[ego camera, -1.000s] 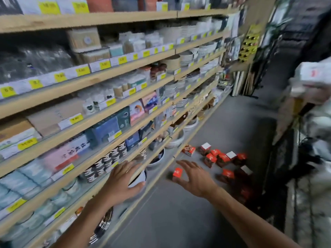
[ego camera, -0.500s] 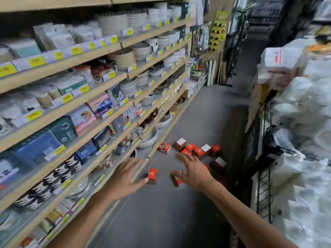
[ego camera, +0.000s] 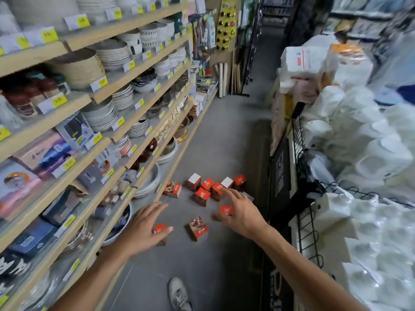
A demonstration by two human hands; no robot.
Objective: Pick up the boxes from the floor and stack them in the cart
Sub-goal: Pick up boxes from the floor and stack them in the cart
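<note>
Both hands have advanced toward the floor since the earlier frames, and the boxes now lie closer in view. Left hand [ego camera: 143, 225] is spread, palm down, its fingertips over a red box [ego camera: 160, 230] on the grey floor [ego camera: 202, 277]; whether it touches the box cannot be told. Right hand [ego camera: 241, 212] is likewise spread and holds nothing; a second red box [ego camera: 226, 210] shows between its thumb and fingers, not yet gripped. One patterned box [ego camera: 197, 227] lies between the two hands. Further boxes sit in a cluster [ego camera: 208, 187] beyond the right hand, near the base of the shelf unit [ego camera: 139, 176]. On the right stands the wire cart [ego camera: 301, 153], heaped with white bagged goods [ego camera: 359, 142].

Step in hand: the reach, ahead of the first pickup. No box is in the cart from what shows. Next move, as judged: lower each hand onto its nearest box, close the fingers across opposite faces, lift, then turn right to the cart, where free space looks scarce.
</note>
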